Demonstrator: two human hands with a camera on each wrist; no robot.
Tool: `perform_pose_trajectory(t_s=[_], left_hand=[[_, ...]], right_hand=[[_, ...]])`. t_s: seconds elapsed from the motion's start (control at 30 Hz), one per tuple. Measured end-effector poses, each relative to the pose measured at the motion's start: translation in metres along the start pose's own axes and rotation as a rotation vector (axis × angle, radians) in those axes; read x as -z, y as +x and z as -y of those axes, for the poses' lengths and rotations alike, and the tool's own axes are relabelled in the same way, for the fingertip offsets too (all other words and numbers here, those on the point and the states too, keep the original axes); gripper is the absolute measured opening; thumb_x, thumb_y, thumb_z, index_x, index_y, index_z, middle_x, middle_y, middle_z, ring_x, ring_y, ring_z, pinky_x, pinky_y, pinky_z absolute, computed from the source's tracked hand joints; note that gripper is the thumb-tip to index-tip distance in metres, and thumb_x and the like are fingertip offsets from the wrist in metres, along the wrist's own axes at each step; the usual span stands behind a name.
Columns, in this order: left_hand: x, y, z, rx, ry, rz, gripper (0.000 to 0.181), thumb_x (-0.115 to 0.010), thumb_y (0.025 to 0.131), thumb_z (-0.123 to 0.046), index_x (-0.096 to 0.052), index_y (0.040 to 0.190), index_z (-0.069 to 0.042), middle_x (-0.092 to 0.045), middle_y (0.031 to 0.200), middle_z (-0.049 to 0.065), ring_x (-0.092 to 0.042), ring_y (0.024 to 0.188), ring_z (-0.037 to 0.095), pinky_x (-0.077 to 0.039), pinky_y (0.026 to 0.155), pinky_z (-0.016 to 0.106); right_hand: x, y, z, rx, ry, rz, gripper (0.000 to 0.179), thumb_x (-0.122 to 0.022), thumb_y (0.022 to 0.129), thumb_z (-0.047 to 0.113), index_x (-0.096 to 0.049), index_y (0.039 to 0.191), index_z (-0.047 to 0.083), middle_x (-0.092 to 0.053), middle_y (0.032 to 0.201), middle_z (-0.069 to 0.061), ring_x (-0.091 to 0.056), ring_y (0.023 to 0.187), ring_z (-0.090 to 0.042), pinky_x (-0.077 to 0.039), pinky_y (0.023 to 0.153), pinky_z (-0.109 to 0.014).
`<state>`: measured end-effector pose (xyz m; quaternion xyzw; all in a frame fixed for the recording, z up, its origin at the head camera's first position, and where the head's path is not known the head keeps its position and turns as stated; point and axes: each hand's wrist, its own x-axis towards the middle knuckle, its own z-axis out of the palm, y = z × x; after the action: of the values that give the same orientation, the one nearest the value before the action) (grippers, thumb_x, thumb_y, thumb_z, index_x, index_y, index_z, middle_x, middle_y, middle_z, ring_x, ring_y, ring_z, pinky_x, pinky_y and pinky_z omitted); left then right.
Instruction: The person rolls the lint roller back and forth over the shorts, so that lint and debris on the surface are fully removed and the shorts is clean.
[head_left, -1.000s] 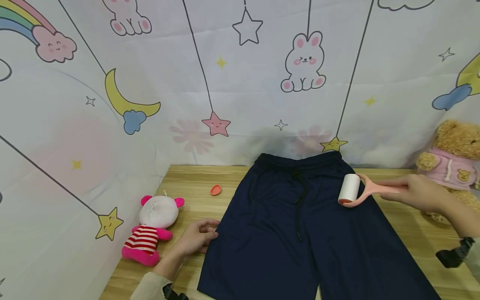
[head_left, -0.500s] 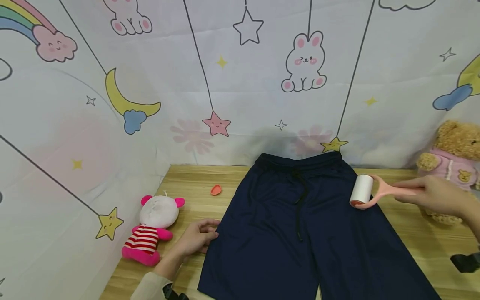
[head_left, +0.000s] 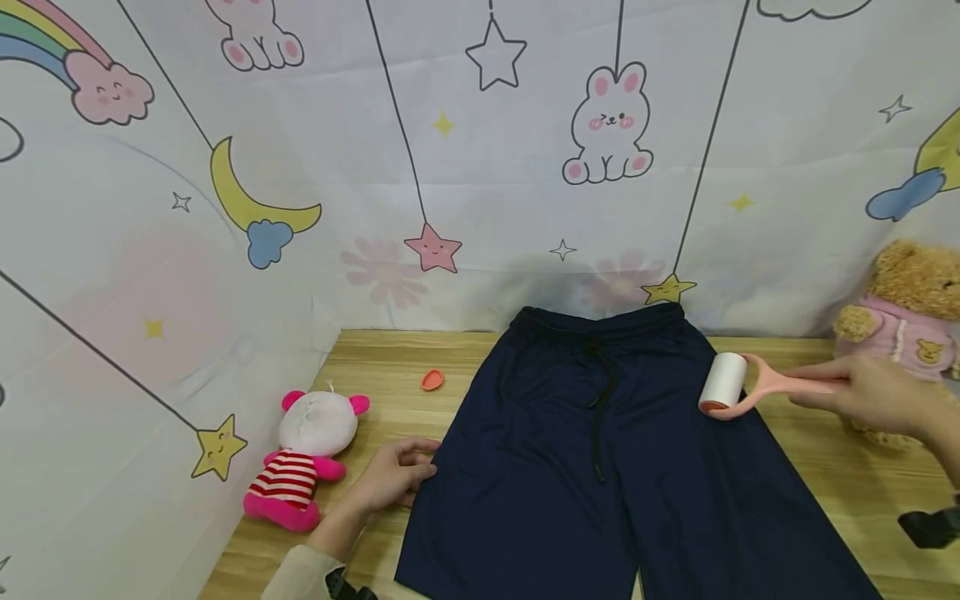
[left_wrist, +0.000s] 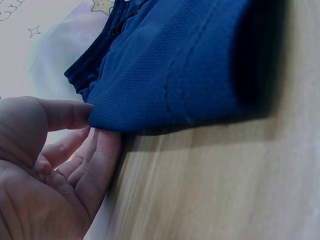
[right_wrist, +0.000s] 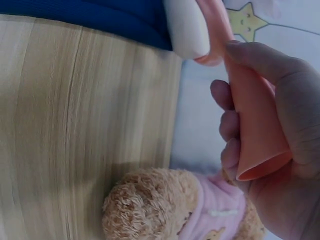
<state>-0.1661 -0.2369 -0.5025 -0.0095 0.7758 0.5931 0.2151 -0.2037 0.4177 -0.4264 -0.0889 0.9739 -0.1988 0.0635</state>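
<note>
Dark navy shorts point(head_left: 540, 467) with a black drawstring lie spread on the wooden table, waistband toward the back. My right hand point(head_left: 873, 396) grips the pink handle of a lint roller point(head_left: 723, 382), whose white roll is at the right edge of the shorts, below the waistband. In the right wrist view, fingers point(right_wrist: 230, 125) wrap round the hollow handle point(right_wrist: 257, 115). At the left edge of the shorts, my left hand point(head_left: 393, 475) pinches the fabric; the left wrist view shows the thumb point(left_wrist: 67, 115) above the cloth and fingers beneath it.
A small orange-red oval piece point(head_left: 432, 381) lies on the wooden table point(head_left: 390, 354), left of the shorts. A plush toy in a striped shirt point(head_left: 300, 462) is beside my left forearm. Behind my right hand sits a teddy bear point(head_left: 903, 325). A printed cloth point(head_left: 495, 167) stands behind the table.
My right hand has moved the lint roller rightward to the edge of the shorts, mostly in the first half second, and has hardly moved since. My left hand stays in place.
</note>
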Motion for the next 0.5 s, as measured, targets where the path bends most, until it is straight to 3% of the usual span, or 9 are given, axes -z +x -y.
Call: perform_pose_trajectory(t_s=[0.3,0.5], left_hand=[[0.000,0.001,0.000,-0.004,-0.001,-0.001,0.043,-0.067,0.099,-0.006,-0.058,0.141,0.001,-0.070,0.099,0.009,-0.070,0.076,0.022,-0.061,0.060,0.038],[-0.001,0.001,0.001,0.000,-0.009,-0.001,0.043,-0.068,0.099,-0.006,-0.058,0.141,0.001,-0.070,0.099,0.010,-0.071,0.077,0.022,-0.061,0.061,0.039]], right_hand=[[-0.005,0.005,0.003,0.011,0.068,-0.021,0.063,-0.070,0.099,0.046,-0.065,0.135,-0.006,-0.044,0.051,0.000,-0.034,0.038,-0.015,-0.038,0.044,-0.034],[-0.010,0.011,0.009,0.014,0.058,-0.020,0.062,-0.069,0.099,0.049,-0.066,0.138,0.001,-0.042,0.051,0.001,-0.032,0.040,-0.014,-0.034,0.042,-0.033]])
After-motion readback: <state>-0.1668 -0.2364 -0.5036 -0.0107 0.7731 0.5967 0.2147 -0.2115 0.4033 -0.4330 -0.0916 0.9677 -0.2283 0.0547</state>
